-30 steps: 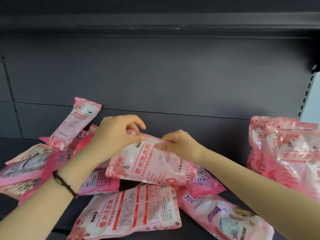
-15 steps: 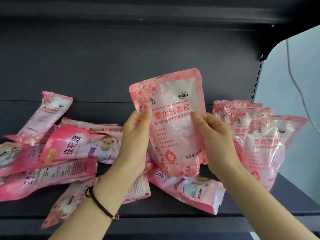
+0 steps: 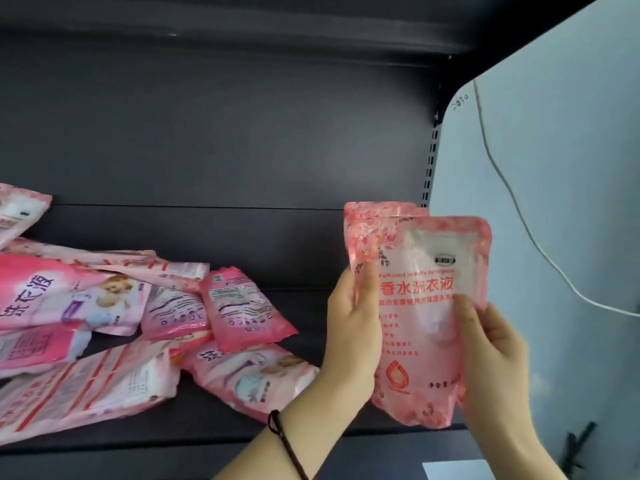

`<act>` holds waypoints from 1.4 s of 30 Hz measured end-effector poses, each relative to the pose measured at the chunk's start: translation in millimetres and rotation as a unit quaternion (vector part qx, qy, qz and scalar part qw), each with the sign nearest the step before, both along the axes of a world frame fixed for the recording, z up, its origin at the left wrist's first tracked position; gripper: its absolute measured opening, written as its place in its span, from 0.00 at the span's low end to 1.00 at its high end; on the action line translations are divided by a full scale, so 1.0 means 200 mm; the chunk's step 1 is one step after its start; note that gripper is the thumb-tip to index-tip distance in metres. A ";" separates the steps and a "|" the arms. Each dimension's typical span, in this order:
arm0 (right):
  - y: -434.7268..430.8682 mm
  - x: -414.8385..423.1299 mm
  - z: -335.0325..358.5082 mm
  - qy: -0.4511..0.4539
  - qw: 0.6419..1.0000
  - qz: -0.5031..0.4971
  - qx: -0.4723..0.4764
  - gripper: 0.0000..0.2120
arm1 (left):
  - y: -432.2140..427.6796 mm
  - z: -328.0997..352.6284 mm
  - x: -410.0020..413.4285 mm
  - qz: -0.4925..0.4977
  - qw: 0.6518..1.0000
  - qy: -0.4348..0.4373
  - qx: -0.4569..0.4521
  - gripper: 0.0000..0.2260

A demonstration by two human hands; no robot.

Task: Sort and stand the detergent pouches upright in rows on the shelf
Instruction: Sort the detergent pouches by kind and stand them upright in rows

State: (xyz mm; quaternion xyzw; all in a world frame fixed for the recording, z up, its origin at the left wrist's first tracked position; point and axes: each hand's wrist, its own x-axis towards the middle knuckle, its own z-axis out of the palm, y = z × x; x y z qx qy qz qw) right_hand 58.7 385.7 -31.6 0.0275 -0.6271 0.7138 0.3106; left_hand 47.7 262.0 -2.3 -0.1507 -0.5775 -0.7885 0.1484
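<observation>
Here the held pouch (image 3: 426, 306) sits upright between both hands at the right end of the shelf (image 3: 214, 424), its printed front facing the camera. The left hand (image 3: 349, 334) clasps its left edge, thumb laid on the front and the fingers hidden behind. The right hand (image 3: 491, 358) grips the lower right edge the same way, thumb pressed on the front near the middle. The pouch's bottom hangs close to the shelf board, but I cannot tell whether it touches.

Directly behind it stands another pink pouch (image 3: 374, 216), of which only the top and left edge show; it is just behind the held one, and whether they touch is unclear. To the left, well apart from the hands, a heap of pouches (image 3: 180, 317) lies flat and overlapping on the board, some face up, some showing their backs. One large pouch with a baby picture (image 3: 69, 299) rests on top of the heap, and a further pouch (image 3: 17, 213) leans at the far left edge. A bare stretch of board separates the heap from the hands.

The dark back panel (image 3: 242, 150) rises behind, with an upper shelf (image 3: 242, 29) overhead. At right is a pale wall (image 3: 554, 168) with a white cable (image 3: 512, 192) running down it.

Both forearms reach up from below, and the left wrist wears a dark bracelet (image 3: 287, 441).
</observation>
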 end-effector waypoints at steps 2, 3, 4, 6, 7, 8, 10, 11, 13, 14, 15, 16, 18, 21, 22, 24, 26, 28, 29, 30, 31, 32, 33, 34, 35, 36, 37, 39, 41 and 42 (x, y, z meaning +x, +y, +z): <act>0.03 -0.03 -0.07 0.002 1.000 -0.007 -0.019 0.12 | 0.08 -0.04 -0.01 0.046 0.999 0.012 -0.020 0.13; 0.04 -0.05 -0.11 0.004 0.999 -0.010 -0.034 0.12 | 0.11 -0.06 -0.01 0.079 0.996 0.019 -0.035 0.11; 0.04 -0.06 -0.14 0.008 0.999 -0.017 -0.048 0.12 | 0.14 -0.07 -0.01 0.110 0.992 0.027 -0.050 0.09; 0.04 -0.10 -0.17 0.017 0.997 -0.033 -0.061 0.12 | 0.18 -0.08 -0.02 0.152 0.985 0.050 -0.062 0.07; 0.04 -0.12 -0.17 0.019 0.997 -0.041 -0.060 0.13 | 0.19 -0.09 -0.03 0.162 0.983 0.062 -0.062 0.07; 0.03 -0.13 -0.18 0.018 0.997 -0.048 -0.056 0.16 | 0.21 -0.09 -0.04 0.169 0.981 0.071 -0.059 0.08; 0.02 -0.17 -0.17 0.013 0.997 -0.055 -0.048 0.19 | 0.22 -0.10 -0.08 0.188 0.977 0.084 -0.056 0.09; 0.02 -0.18 -0.17 0.012 0.997 -0.055 -0.046 0.19 | 0.23 -0.10 -0.10 0.200 0.974 0.089 -0.055 0.09; 0.01 -0.21 -0.16 0.009 0.998 -0.055 -0.039 0.18 | 0.24 -0.11 -0.14 0.217 0.971 0.093 -0.048 0.09; 0.00 -0.22 -0.16 0.010 0.998 -0.057 -0.034 0.19 | 0.23 -0.12 -0.16 0.222 0.970 0.093 -0.045 0.09; 0.00 -0.23 -0.17 0.013 0.998 -0.056 -0.028 0.19 | 0.22 -0.12 -0.17 0.222 0.970 0.093 -0.042 0.09; 0.00 -0.24 -0.17 0.014 0.998 -0.051 -0.022 0.19 | 0.21 -0.12 -0.18 0.217 0.971 0.094 -0.038 0.09; 0.00 -0.25 -0.18 0.012 0.999 -0.035 -0.007 0.19 | 0.17 -0.12 -0.19 0.200 0.975 0.091 -0.038 0.07; 0.05 -0.24 -0.17 0.004 0.999 -0.018 0.047 0.13 | 0.06 -0.09 -0.18 0.164 0.979 0.083 -0.092 0.07; 0.09 -0.23 -0.15 0.017 0.997 -0.026 0.072 0.07 | 0.01 -0.07 -0.17 0.145 0.977 0.091 -0.128 0.07; 0.18 -0.19 -0.06 0.067 0.989 -0.062 0.113 0.12 | -0.12 -0.01 -0.15 0.120 0.956 0.114 -0.241 0.07; 0.26 -0.13 0.08 0.142 0.962 -0.117 0.202 0.21 | -0.27 0.08 -0.10 0.115 0.910 0.126 -0.378 0.06; 0.30 -0.06 0.23 0.216 0.913 -0.148 0.311 0.19 | -0.43 0.18 -0.05 0.126 0.846 0.130 -0.502 0.03; 0.30 -0.03 0.30 0.248 0.883 -0.144 0.373 0.14 | -0.50 0.22 -0.03 0.140 0.802 0.133 -0.566 0.05; 0.28 0.00 0.36 0.272 0.847 -0.121 0.441 0.10 | -0.58 0.25 -0.01 0.160 0.747 0.135 -0.631 0.08; 0.23 0.04 0.41 0.283 0.809 -0.088 0.508 0.07 | -0.65 0.28 0.01 0.183 0.692 0.139 -0.684 0.10; 0.16 0.06 0.46 0.282 0.770 -0.051 0.570 0.06 | -0.72 0.30 0.01 0.203 0.643 0.145 -0.724 0.11; 0.09 0.08 0.49 0.279 0.729 -0.015 0.625 0.07 | -0.79 0.31 0.01 0.215 0.598 0.151 -0.757 0.11; 0.01 0.09 0.52 0.274 0.684 0.013 0.676 0.09 | -0.86 0.32 0.01 0.216 0.558 0.155 -0.786 0.10; -0.08 0.08 0.53 0.263 0.640 0.036 0.721 0.11 | -0.92 0.32 -0.01 0.204 0.526 0.154 -0.811 0.09; -0.17 0.07 0.52 0.246 0.600 0.059 0.759 0.13 | -0.98 0.31 -0.02 0.184 0.506 0.151 -0.829 0.09; -0.26 0.04 0.51 0.232 0.568 0.075 0.786 0.13 | -1.04 0.29 -0.04 0.162 0.497 0.147 -0.839 0.09; -0.41 -0.05 0.48 0.214 0.542 0.091 0.808 0.12 | -1.15 0.26 -0.06 0.130 0.489 0.154 -0.849 0.10; -0.55 -0.15 0.45 0.196 0.519 0.086 0.827 0.11 | -1.24 0.21 -0.10 0.113 0.461 0.188 -0.860 0.10; -0.61 -0.20 0.44 0.194 0.501 0.074 0.840 0.11 | -1.28 0.20 -0.12 0.107 0.442 0.211 -0.865 0.09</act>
